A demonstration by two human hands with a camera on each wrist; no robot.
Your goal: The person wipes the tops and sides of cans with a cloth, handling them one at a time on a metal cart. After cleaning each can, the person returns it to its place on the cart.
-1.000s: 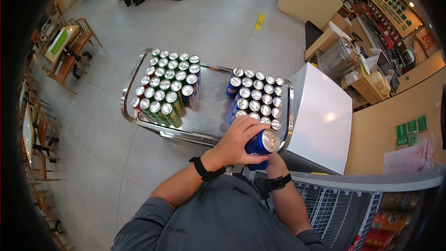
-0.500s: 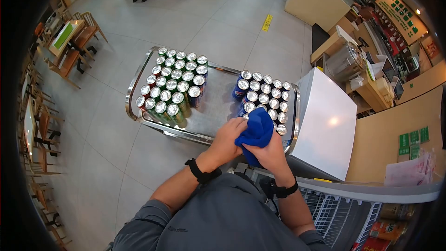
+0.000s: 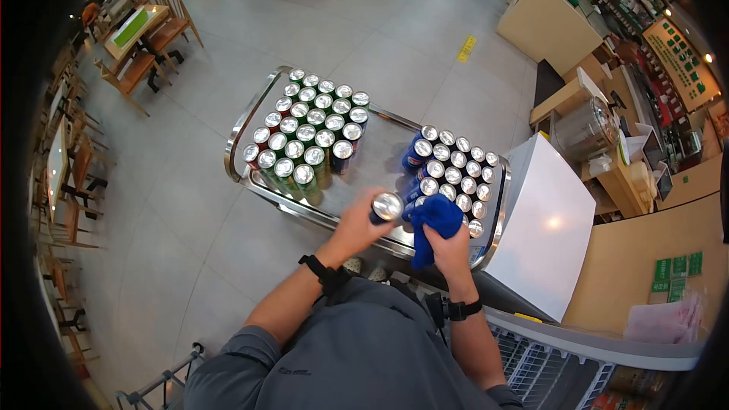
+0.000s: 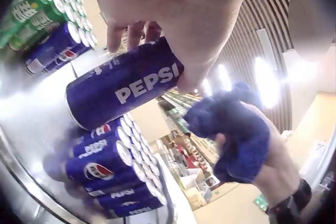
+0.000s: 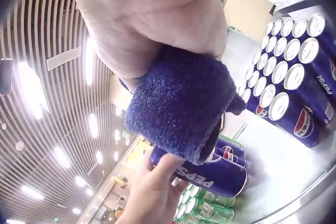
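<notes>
Grey floor [image 3: 425, 53] spreads beyond the cart [image 3: 383, 163]. Near frame centre, I see the left hand [image 3: 355, 224] gripping a Pepsi can [image 3: 387, 206], the right hand [image 3: 452, 250] clutching blue cloth [image 3: 439, 216]; a slack grip could drop the can.

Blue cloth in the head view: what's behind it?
Blue cans, some partly covered, on the metal cart. Whatever lies fully behind the blue cloth and right hand can't be seen.

At the bottom centre of the head view, a dark grey shirt [image 3: 349, 357] is showing a small dark marking [image 3: 295, 370] on its front. Its left sleeve [image 3: 254, 343] is stopping short at lower left. A black left wristband [image 3: 322, 267] and a black right wristband [image 3: 463, 309] are appearing below centre, with a dark block [image 3: 436, 307] sitting beside the latter.
</notes>
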